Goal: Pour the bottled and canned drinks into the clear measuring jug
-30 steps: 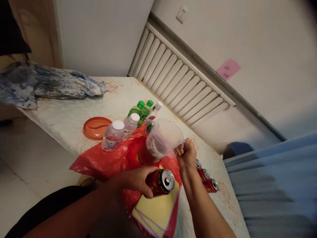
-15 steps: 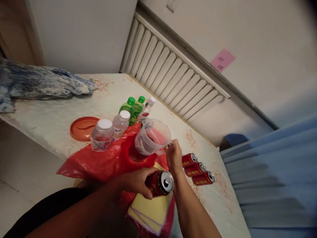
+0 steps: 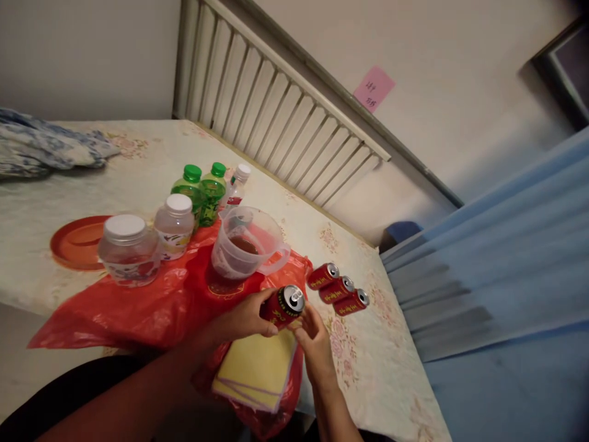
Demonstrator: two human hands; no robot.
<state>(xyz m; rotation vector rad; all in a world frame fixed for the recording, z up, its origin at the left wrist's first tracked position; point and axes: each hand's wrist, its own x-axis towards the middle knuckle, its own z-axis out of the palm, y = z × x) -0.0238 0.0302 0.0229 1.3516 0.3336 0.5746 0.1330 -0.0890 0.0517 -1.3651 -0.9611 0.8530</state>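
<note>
My left hand (image 3: 248, 316) is closed around a red and black drink can (image 3: 280, 306), tilted with its opened silver top facing up and right. My right hand (image 3: 317, 344) has its thumb and fingers at the can's lower right side, seemingly gripping it; its fingertips are partly hidden. Just beyond the can, a clear plastic measuring jug (image 3: 248, 245) holds some brown liquid, its handle facing right. Under the jug lies a red plastic bag (image 3: 156, 313). Below the hands is a stack of yellow cloths (image 3: 257, 368) with purple edging.
Three red cans (image 3: 338, 288) stand in a row to the right. Left of the jug are clear jars with white lids (image 3: 129, 252), green bottles (image 3: 211, 193), a white-capped bottle (image 3: 238, 184) and an orange lid (image 3: 80, 242). A radiator (image 3: 276, 104) and blue curtain (image 3: 427, 258) border the flowered tablecloth.
My right hand has let go of the jug's handle and come down to the can in my left hand. The jug now stands on the red bag. The view has swung right.
</note>
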